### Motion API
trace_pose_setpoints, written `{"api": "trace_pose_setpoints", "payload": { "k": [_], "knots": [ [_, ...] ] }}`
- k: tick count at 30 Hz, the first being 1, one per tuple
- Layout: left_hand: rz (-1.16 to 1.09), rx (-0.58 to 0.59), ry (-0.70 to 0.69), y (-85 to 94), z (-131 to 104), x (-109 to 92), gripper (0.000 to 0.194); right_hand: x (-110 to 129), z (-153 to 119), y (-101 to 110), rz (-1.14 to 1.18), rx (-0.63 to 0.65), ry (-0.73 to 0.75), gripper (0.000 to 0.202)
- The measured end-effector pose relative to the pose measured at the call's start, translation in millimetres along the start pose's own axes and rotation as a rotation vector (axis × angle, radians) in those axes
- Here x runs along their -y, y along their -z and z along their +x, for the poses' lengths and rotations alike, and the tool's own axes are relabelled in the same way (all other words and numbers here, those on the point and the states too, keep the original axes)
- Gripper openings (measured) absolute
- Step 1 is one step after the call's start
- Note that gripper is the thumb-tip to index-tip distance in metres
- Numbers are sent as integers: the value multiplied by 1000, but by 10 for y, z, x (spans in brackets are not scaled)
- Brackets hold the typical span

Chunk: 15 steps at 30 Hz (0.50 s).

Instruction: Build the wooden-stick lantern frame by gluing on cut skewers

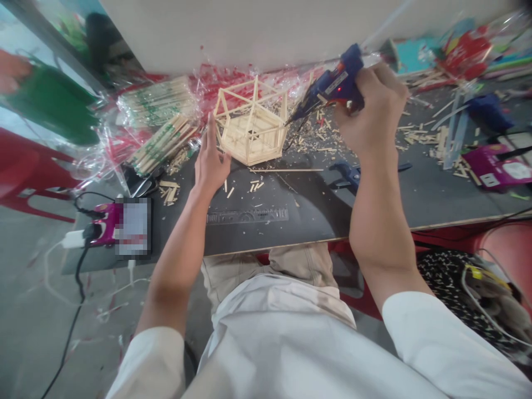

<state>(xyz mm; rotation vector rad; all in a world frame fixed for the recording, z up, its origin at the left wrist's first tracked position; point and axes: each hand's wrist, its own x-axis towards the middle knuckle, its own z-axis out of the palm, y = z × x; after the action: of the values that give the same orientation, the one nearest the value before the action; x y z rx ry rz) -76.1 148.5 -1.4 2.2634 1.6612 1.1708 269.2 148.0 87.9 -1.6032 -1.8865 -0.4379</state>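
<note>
A pale wooden-stick frame model [249, 149] with a many-sided base and a spoked top stands on the dark table. My left hand [211, 160] is at its left side, fingers stretched out and the thumb apart; whether the fingertips touch the sticks I cannot tell. In my right hand [374, 105] is a blue glue gun [341, 75] with a small red light. Its nozzle points down to the left, at the model's right edge. My fingers wrap round the gun's handle. In front of the model lie a single long stick [286, 170] and a clear ruler [249, 216].
Bundled sticks in plastic [162, 102] lie at the left, with stick offcuts [316, 133] scattered behind. Blue pliers-like tool [347, 176] rests below my right wrist. A phone-like device [133, 227] and purple power strip [106, 221] sit at the left edge, cables trailing.
</note>
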Motion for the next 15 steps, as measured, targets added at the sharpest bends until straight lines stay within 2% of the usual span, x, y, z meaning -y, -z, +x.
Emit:
{"api": "trace_pose_setpoints", "payload": {
  "k": [4,10,13,15],
  "knots": [
    [31,-1,10,20,-13,-56,75,5,4,6,-25,28,-33,35],
    [42,20,58,32,-4,-93,75,-22,15,44,54,59,-86,35],
    [35,31,67,42,-5,-100,76,-130,32,-23,70,90,-173,35],
    [25,26,68,44,-17,-107,77,-272,33,-136,24,161,-203,36]
  ]
}}
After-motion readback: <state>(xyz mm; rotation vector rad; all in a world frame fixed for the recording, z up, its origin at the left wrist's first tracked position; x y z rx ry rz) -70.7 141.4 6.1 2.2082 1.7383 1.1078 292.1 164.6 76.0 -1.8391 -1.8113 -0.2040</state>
